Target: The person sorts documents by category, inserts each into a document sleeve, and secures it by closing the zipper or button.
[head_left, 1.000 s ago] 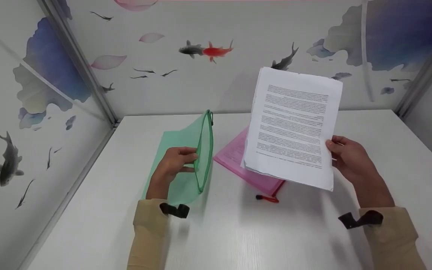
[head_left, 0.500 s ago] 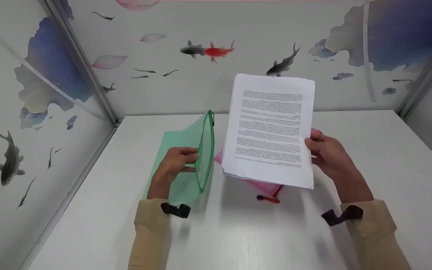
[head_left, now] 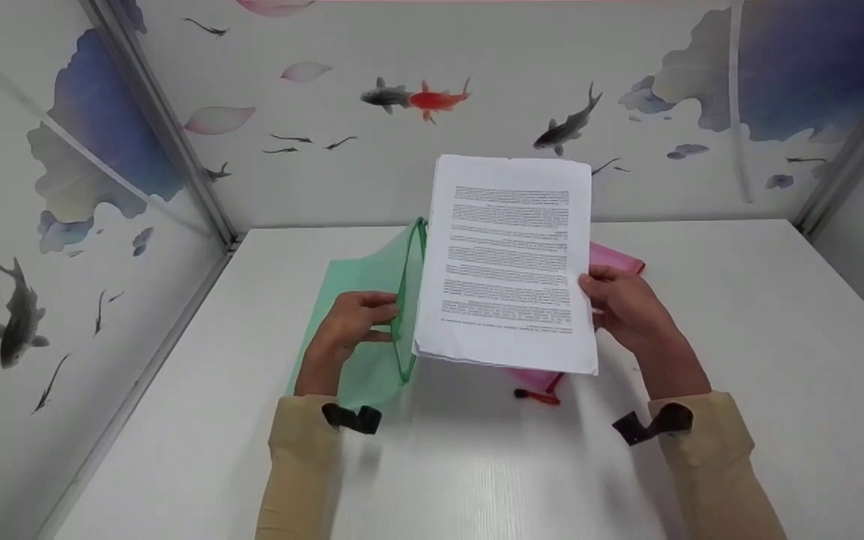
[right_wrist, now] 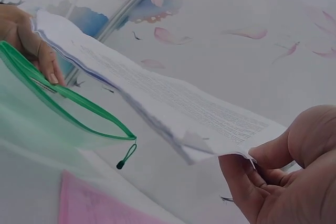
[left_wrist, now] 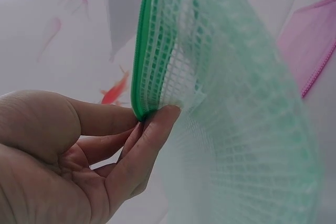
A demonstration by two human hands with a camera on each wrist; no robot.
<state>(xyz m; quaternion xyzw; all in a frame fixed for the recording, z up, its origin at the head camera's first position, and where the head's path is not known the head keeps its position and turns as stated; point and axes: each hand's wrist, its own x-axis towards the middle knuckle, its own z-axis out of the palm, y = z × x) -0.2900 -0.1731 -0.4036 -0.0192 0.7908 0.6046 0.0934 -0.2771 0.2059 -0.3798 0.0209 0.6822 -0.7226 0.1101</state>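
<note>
My left hand (head_left: 353,324) pinches one side of the mouth of a green mesh zipper pouch (head_left: 349,277), and the mouth gapes toward the right. In the left wrist view, the thumb and fingers (left_wrist: 152,135) grip the pouch's zipper edge (left_wrist: 139,72). My right hand (head_left: 627,307) holds a stack of printed paper sheets (head_left: 507,262) by its right edge, thumb on the front. The stack is raised and tilted, its left edge right at the pouch's opening in the head view. Part of the pouch's rim is hidden behind the paper.
A pink zipper pouch (head_left: 616,257) lies on the white table (head_left: 462,465), mostly covered by the paper in the head view. Its red pull cord (head_left: 541,397) shows below the sheets. Walls printed with fish and petals (head_left: 432,100) enclose the table's back and sides.
My right hand has carried the paper stack leftward, from over the pink pouch to the green pouch's mouth. The left hand keeps its hold, almost still.
</note>
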